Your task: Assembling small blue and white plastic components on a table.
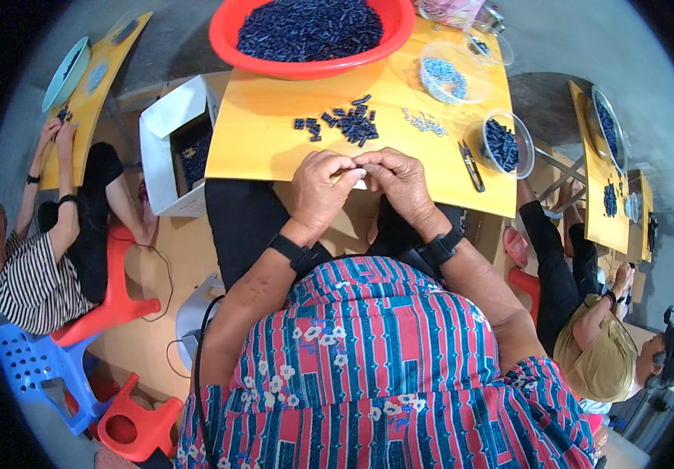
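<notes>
My left hand (pixel 319 182) and my right hand (pixel 399 178) meet at the near edge of the yellow table (pixel 259 141). Both are closed, thumbs and fingertips pinched around a small dark piece (pixel 360 166) that the fingers mostly cover. Just beyond them lies a loose pile of small dark-blue plastic pieces (pixel 355 125), with several set apart on its left. To the right of that pile is a scatter of tiny pale metal-like parts (pixel 424 123). A pair of black thread snips (pixel 471 166) rests further right, apart from my right hand.
A red basin (pixel 231 56) full of dark pieces stands at the back. On the right are a clear tub (pixel 528 148) of dark pieces and a tub of light-blue parts (pixel 446 81). A white box (pixel 161 172) stands left of the table. Other people work at tables on both sides.
</notes>
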Demonstrator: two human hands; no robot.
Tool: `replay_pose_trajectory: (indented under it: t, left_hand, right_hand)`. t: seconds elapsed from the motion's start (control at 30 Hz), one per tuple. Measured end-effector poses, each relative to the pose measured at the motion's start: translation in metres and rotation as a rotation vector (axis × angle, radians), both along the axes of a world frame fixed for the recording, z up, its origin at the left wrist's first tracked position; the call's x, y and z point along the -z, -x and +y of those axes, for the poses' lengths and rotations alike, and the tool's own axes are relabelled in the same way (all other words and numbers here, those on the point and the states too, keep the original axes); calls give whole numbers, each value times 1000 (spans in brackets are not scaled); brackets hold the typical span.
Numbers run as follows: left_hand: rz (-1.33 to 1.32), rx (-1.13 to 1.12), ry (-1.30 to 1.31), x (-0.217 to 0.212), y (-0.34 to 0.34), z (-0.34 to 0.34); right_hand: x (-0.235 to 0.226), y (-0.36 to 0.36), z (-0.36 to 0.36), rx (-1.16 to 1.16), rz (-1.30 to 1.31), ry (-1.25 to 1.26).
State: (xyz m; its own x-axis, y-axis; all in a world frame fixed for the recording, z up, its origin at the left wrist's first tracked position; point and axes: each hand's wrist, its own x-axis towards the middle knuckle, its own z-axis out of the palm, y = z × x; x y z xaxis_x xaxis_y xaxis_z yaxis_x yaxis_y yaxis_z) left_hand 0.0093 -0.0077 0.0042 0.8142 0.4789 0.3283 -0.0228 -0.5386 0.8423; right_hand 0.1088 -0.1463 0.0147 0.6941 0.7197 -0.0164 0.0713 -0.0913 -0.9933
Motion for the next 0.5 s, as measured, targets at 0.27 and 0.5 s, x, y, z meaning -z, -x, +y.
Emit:
replay_pose_trajectory:
  t: [0.27, 0.5]
  left_hand:
    - [77, 67, -123, -3, 5, 2]
    - [91, 68, -144, -6, 4, 1]
  right_hand:
    - [2, -16, -17, 310, -546, 76]
    - [-6, -63, -57, 547, -859, 529]
